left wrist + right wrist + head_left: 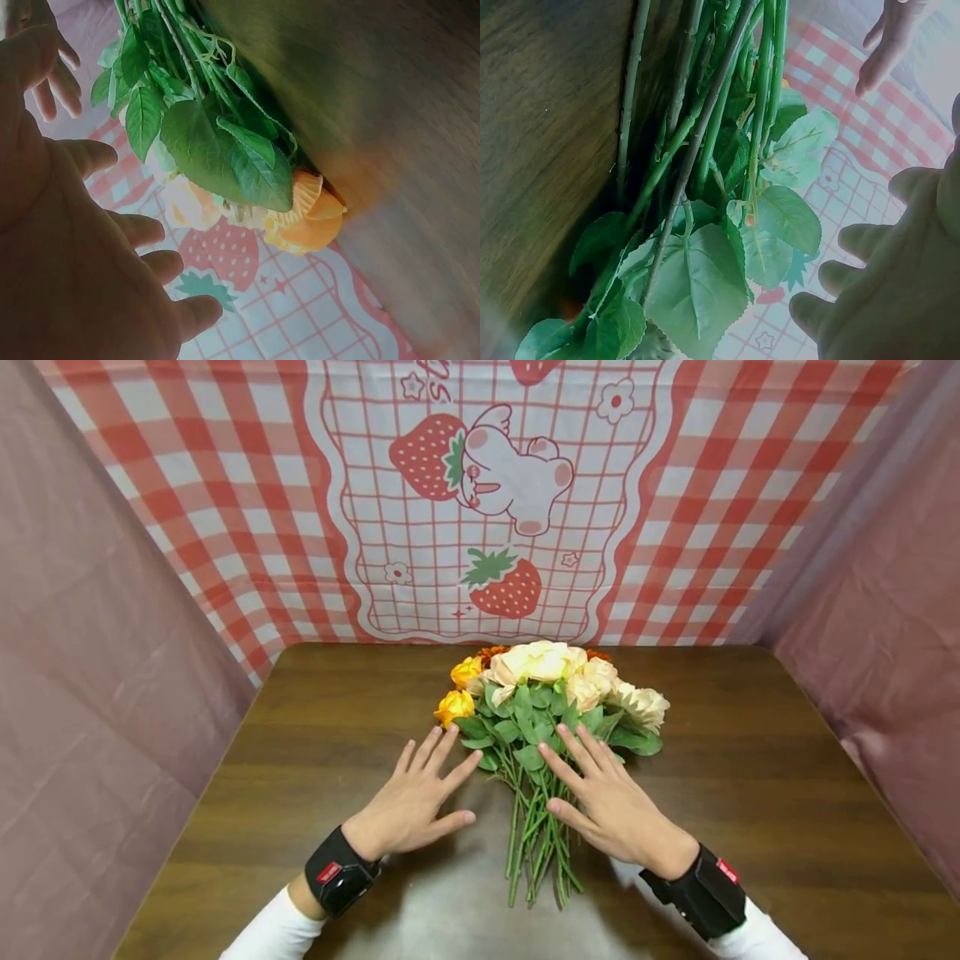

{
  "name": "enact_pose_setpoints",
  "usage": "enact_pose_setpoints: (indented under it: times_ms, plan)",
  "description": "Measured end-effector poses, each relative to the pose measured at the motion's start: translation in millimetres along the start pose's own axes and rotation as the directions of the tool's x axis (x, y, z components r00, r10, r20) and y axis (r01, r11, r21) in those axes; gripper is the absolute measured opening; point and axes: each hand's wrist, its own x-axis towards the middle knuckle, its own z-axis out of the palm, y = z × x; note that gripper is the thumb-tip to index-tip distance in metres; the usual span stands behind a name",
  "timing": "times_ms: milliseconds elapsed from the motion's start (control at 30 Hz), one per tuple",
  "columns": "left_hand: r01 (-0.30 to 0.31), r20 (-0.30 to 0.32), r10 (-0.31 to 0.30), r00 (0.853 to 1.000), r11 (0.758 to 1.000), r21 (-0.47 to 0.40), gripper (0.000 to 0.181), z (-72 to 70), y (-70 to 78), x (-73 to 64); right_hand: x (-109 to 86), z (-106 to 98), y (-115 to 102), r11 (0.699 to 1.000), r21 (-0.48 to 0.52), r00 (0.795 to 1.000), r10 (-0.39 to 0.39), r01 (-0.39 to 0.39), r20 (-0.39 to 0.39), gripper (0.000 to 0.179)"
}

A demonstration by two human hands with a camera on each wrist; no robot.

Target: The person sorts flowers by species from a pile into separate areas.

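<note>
A bunch of flowers (pixel 540 710) lies on the wooden table, its blooms toward the back and its green stems (pixel 536 843) toward the front. The blooms are cream, peach and orange, with some dark orange ones partly hidden behind. My left hand (pixel 416 797) is spread palm down just left of the stems, fingertips near an orange flower (pixel 455 707). My right hand (pixel 607 797) is spread over the right side of the bunch and overlaps the leaves in the head view. In the right wrist view, its fingers (pixel 855 277) show apart from the leaves (pixel 697 285). Neither hand grips anything.
The dark wooden table (pixel 330 727) meets a red-and-white checked cloth (pixel 480 527) with strawberry prints at its back edge. Pinkish curtains (pixel 97 635) hang along the left and right sides. Each wrist wears a black band (pixel 341 872).
</note>
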Motion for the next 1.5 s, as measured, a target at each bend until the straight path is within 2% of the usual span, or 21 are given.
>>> enact_pose_setpoints:
  times_ms: [267, 467, 633, 867, 1000, 1233, 1400, 1500]
  plan:
    - [-0.048, 0.041, 0.048, 0.998, 0.999, 0.009, 0.074, -0.5, 7.7, 11.4, -2.8, 0.8, -0.4, 1.000, 0.020, 1.000, 0.019, -0.019, 0.002, 0.067]
    - [-0.105, 0.036, 0.103, 0.994, 0.993, 0.046, 0.073, -0.9, 16.1, 28.0, -4.0, -1.1, 1.8, 1.000, 0.002, 1.000, 0.013, -0.013, -0.022, 0.069]
    - [-0.142, 0.035, 0.140, 0.989, 0.989, 0.034, 0.073, -0.7, 24.0, 42.9, -5.1, -3.8, 1.9, 1.000, 0.023, 0.999, 0.015, -0.014, -0.043, 0.068]
    - [-0.207, 0.071, 0.200, 0.977, 0.973, 0.103, 0.073, 3.5, 37.4, 67.1, -7.3, -7.4, 1.1, 0.998, 0.066, 0.994, 0.013, -0.006, -0.110, 0.066]
    - [-0.248, 0.125, 0.230, 0.965, 0.957, 0.149, 0.074, 5.4, 48.2, 82.2, -9.0, -8.7, 1.2, 0.997, 0.079, 0.988, 0.011, 0.001, -0.151, 0.064]
    - [-0.335, 0.221, 0.290, 0.931, 0.920, 0.203, 0.076, 14.0, 65.1, 112.1, -11.3, -10.2, 2.3, 0.996, 0.092, 0.979, 0.010, 0.009, -0.202, 0.062]
    - [-0.390, 0.244, 0.328, 0.913, 0.878, 0.279, 0.071, 26.3, 75.7, 131.2, -11.8, -10.4, 2.5, 0.996, 0.091, 0.975, 0.011, 0.009, -0.220, 0.060]
    - [-0.402, 0.282, 0.316, 0.906, 0.853, 0.334, 0.066, 35.5, 78.2, 139.2, -11.9, -10.0, 2.1, 0.996, 0.093, 0.976, 0.016, 0.005, -0.218, 0.060]
